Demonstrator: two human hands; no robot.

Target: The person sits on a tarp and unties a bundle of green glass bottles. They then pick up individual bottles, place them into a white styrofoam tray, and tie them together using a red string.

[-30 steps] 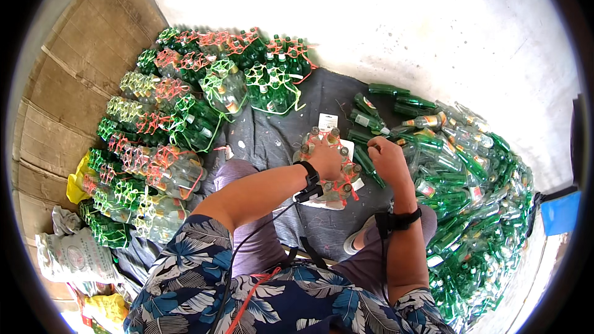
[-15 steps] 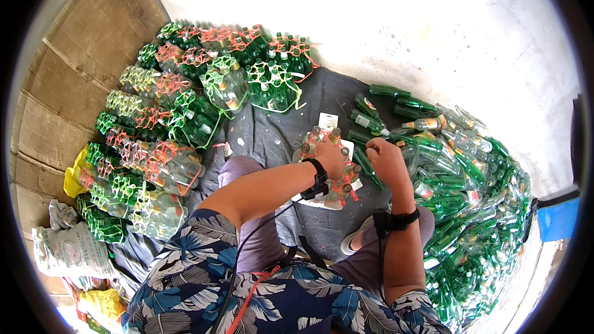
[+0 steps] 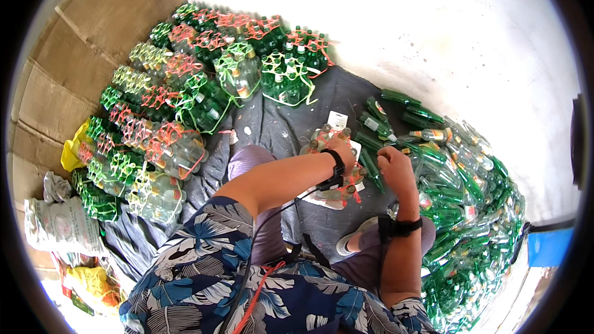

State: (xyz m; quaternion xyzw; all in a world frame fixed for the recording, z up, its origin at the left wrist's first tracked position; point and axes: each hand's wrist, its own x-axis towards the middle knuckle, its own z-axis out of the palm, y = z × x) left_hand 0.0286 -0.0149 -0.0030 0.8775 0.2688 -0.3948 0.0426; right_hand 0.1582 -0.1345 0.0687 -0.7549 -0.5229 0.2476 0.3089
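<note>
A bundle of clear glass bottles (image 3: pixel 314 146) stands upright in front of me, with red plastic strapping (image 3: pixel 354 187) laced around the necks. My left hand (image 3: pixel 342 152) is closed over the bottle tops, its fingers curled down among the necks; what they grip is hidden. Just right of the bundle, my right hand (image 3: pixel 396 170) is raised with fingers pinched together. Anything between those fingertips is too small to make out. Loose green bottles (image 3: pixel 371 170) lie right beside the bundle, close to the right hand. A white card (image 3: pixel 337 120) lies on the far side of it.
Rows of strapped bottle bundles (image 3: pixel 288 80) stand at the far left. A large heap of loose bottles (image 3: pixel 470 235) fills the right side. Dark sheeting (image 3: pixel 278 127) covers the floor. Cardboard (image 3: pixel 62 80) lines the left; a white sack (image 3: pixel 65 226) sits below it.
The whole view has shifted slightly. My right hand has come a little toward me beside the bundle, still pinched. The left hand stays on the bottle tops.
</note>
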